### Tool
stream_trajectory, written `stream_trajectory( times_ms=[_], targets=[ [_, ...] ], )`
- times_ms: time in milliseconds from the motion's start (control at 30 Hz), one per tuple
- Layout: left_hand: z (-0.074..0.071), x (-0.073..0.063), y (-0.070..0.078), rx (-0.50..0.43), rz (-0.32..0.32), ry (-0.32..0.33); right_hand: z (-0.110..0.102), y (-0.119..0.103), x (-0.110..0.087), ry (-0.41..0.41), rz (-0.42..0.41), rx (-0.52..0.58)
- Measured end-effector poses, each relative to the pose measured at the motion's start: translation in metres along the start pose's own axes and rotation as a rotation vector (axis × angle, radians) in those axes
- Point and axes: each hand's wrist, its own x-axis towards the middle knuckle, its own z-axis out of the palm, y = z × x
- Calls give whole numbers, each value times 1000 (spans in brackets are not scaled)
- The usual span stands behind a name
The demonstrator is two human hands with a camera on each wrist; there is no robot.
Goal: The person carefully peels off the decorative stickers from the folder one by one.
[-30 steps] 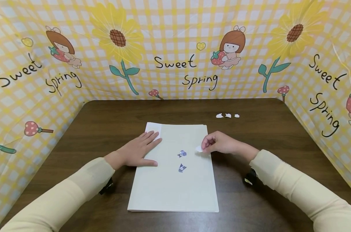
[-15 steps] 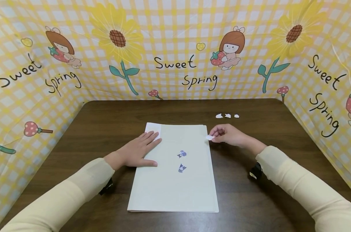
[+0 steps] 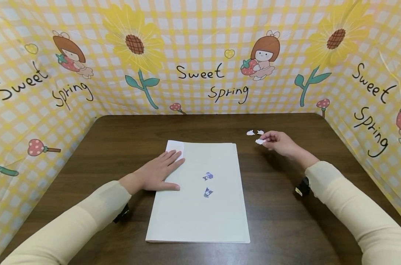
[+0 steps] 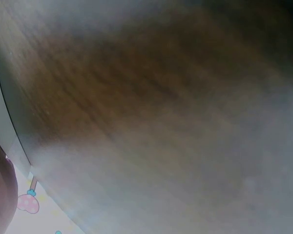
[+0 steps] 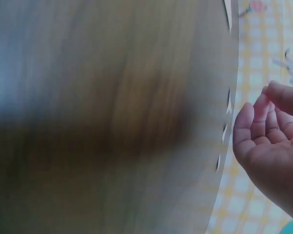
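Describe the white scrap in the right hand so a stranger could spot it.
On the brown table, find the large pale rectangle. To the right of its far right corner, the right hand pinches a small, ragged white scrap. It alone is held; similar scraps lie on the table just beyond.

Room to the right of the paper (image 3: 200,221), tight by the scraps (image 3: 250,133).
From the paper's right edge to my right hand (image 3: 280,142) there is counter (image 3: 280,235) to pass over, and more toward me, up to my right sleeve (image 3: 356,209). In the head view two scraps lie just beyond the held scrap (image 3: 260,141), leaving only a slim gap between them. My left hand (image 3: 157,169) blocks the paper's left edge and part of the slip (image 3: 175,145); to its right I could cross the sheet. The cloth (image 3: 200,44) walls off the back and both sides.
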Motion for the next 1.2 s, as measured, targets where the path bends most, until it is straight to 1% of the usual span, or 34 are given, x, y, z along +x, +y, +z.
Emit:
stream_trajectory(
  times_ms=[167,300,500,700,767,833,933,1000,1100,1200],
  targets=[
    [1,1,0,3,-1,4,-22,10,4,73,35,-38],
    [0,1,1,3,-3,5,-39,20,9,112,88,-50],
    [1,1,1,5,-4,0,-57,32,16,159,151,-53],
    [2,1,0,10,-15,-14,-64,40,23,174,175,-43],
    [1,1,0,7,-11,-11,-65,43,24,181,171,-39],
    [1,1,1,2,-9,-8,-67,47,25,193,159,-3],
    [1,1,2,-2,-4,1,-69,51,26,204,145,14],
    [1,1,2,-2,-6,2,-69,53,27,210,145,-3],
    [1,0,1,1,-4,4,-67,53,30,213,156,-92],
    [2,0,0,3,-3,5,-65,52,31,216,157,-151]
  ],
)
